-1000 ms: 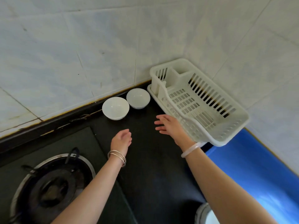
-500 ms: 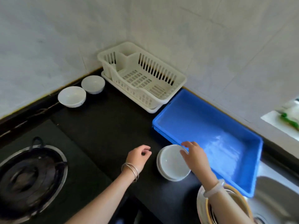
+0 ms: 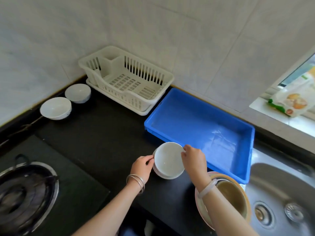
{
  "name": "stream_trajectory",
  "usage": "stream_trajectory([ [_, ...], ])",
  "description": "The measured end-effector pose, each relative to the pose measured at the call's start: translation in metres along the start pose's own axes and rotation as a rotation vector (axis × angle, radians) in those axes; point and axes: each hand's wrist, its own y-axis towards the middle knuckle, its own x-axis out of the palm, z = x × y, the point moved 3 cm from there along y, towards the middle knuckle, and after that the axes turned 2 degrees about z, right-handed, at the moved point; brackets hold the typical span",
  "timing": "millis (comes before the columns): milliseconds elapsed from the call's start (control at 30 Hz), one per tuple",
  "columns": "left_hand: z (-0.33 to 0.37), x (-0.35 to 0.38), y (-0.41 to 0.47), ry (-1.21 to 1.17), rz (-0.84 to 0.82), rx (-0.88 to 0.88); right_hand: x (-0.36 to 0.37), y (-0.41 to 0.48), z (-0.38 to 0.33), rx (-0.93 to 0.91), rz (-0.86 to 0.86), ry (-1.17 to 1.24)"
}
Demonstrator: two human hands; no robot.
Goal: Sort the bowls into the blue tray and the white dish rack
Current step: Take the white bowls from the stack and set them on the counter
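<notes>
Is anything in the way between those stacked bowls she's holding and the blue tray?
Nothing visible. The stacked bowls, gripped by the left hand and right hand, sit right beside the blue tray, whose inside looks empty; only its low wall must be cleared.

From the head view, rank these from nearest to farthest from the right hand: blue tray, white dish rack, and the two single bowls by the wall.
Measured from the right hand:
1. Blue tray, just beside the hand, on its right.
2. White dish rack, farther back, in the wall corner.
3. Bowl nearer the rack, back left.
4. Bowl nearer the stove, farthest left.
</notes>
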Motion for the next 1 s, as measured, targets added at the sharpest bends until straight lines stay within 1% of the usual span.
stream_trajectory([
  [133, 0.002, 0.002, 0.002, -0.002, -0.006, -0.02, -0.011, -0.004, 0.007, 0.032, 0.038, 0.073],
  [333, 0.01, 0.005, 0.006, 0.06, 0.017, -0.033, -0.038, -0.002, 0.028, 0.137, 0.109, 0.257],
  [600, 0.029, 0.007, 0.006, 0.164, 0.136, 0.056, -0.038, -0.011, 0.039, 0.196, 0.061, 0.33],
  [733, 0.036, 0.007, 0.004, 0.155, 0.18, 0.041, -0.044, -0.013, 0.043, 0.215, 0.063, 0.371],
  [867, 0.042, 0.001, 0.006, 0.132, 0.166, 0.035, -0.054, -0.011, 0.043, 0.212, 0.051, 0.408],
  [1000, 0.049, -0.016, 0.011, 0.027, 0.147, 0.023, -0.071, -0.007, 0.036, 0.187, 0.077, 0.465],
])
